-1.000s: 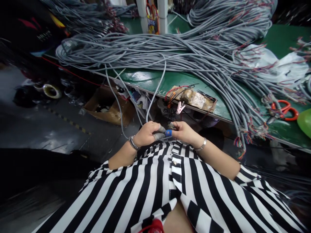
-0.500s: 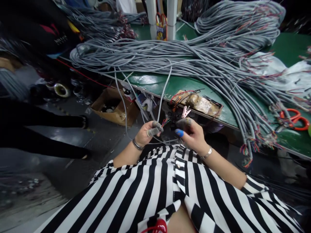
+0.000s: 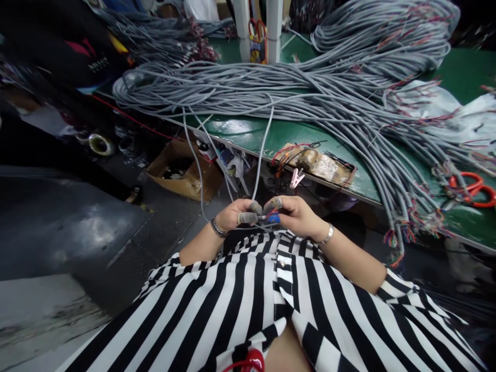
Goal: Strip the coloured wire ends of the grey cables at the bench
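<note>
My left hand (image 3: 236,214) and my right hand (image 3: 294,214) meet in front of my striped top, just below the bench edge. Both wear grey finger cots, and one right fingertip is blue. The left hand pinches the end of a grey cable (image 3: 262,150) that hangs down from the green bench (image 3: 287,132). The right hand's fingertips are pinched on the thin coloured wires at that cable's end. A big pile of grey cables (image 3: 310,88) with coloured wire ends covers the bench behind.
Orange-handled scissors (image 3: 470,187) lie at the bench's right. A brown taped block with a pink clip (image 3: 315,163) sits at the bench edge. A cardboard box (image 3: 182,170) stands on the dark floor below. White posts (image 3: 256,26) rise at the back.
Half a second ago my hands were apart with the right fingers spread; now they have come back together on the cable end. A dark leg at the left has moved out.
</note>
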`<state>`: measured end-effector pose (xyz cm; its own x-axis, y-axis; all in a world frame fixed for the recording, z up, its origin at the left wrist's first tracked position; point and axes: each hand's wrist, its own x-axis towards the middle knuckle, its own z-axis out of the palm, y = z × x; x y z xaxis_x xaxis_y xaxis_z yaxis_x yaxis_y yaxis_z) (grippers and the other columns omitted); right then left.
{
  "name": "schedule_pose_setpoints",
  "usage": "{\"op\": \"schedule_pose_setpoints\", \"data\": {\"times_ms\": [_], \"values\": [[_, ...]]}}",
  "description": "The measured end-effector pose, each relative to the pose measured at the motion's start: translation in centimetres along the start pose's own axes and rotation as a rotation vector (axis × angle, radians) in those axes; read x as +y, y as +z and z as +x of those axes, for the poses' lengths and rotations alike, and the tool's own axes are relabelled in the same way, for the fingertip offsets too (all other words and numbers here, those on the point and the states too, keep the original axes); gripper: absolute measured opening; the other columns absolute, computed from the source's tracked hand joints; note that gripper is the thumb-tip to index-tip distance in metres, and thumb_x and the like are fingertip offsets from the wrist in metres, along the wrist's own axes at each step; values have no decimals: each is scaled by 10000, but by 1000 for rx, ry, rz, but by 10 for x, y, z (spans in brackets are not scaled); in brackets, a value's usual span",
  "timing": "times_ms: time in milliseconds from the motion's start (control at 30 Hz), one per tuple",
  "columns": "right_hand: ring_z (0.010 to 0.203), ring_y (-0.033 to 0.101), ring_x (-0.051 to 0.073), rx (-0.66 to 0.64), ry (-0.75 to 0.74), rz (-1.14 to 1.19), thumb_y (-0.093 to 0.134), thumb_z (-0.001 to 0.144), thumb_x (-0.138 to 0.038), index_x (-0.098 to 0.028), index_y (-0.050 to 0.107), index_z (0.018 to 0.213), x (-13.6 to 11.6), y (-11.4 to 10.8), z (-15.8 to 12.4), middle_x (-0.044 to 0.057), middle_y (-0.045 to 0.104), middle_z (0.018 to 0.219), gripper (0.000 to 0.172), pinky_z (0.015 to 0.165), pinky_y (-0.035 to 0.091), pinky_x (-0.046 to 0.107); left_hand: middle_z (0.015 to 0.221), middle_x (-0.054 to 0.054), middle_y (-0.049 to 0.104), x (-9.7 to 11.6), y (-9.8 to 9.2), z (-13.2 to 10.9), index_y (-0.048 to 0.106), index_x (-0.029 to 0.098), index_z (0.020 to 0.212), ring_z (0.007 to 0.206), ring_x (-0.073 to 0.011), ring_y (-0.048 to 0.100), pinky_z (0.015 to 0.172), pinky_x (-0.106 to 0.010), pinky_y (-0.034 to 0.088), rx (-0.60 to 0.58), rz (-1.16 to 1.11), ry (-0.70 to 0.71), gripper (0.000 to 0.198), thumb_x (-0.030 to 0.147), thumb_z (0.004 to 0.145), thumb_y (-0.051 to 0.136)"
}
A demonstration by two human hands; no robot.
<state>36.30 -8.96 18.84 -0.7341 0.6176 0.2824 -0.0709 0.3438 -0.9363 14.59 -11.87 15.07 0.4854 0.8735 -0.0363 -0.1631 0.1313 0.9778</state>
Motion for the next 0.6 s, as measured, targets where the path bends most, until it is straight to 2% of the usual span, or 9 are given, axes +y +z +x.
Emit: {"op": "schedule_pose_setpoints", "data": {"times_ms": [167,333,500,533,600], "values": [[624,531,96,-129,286,423,710,737,-467,-130,602,802,12,-2,-8,11,612,724,359,610,451,234,618,-51,617,21,-2,11,677,112,745,556,-130,541,531,-241,441,-245,245,-45,392,500,701,716],[526,442,60,-115,438,574,755,664,-468,-140,555,742,21,-10,-16,-25,566,653,392,511,375,199,735,-71,678,38,1,27,694,131,828,652,-145,604,639,-242,466,-349,603,131,302,429,791,653],[511,402,51,-201,532,420,725,686,-400,-136,536,677,22,-18,-18,-55,508,584,325,502,331,193,636,-27,612,42,12,38,655,175,725,611,-125,566,670,-255,409,-395,1036,355,196,327,835,598],[507,389,49,-173,544,377,724,681,-397,-138,528,657,22,-18,-17,-59,495,571,326,495,321,193,630,-24,602,42,13,39,642,175,709,618,-129,565,677,-264,400,-385,1088,386,196,316,836,592],[495,365,47,-36,566,321,739,654,-413,-145,511,624,23,-18,-17,-66,470,547,353,478,302,193,640,-22,598,42,15,40,627,175,712,642,-135,570,695,-278,384,-372,1153,422,189,302,843,579]]}}
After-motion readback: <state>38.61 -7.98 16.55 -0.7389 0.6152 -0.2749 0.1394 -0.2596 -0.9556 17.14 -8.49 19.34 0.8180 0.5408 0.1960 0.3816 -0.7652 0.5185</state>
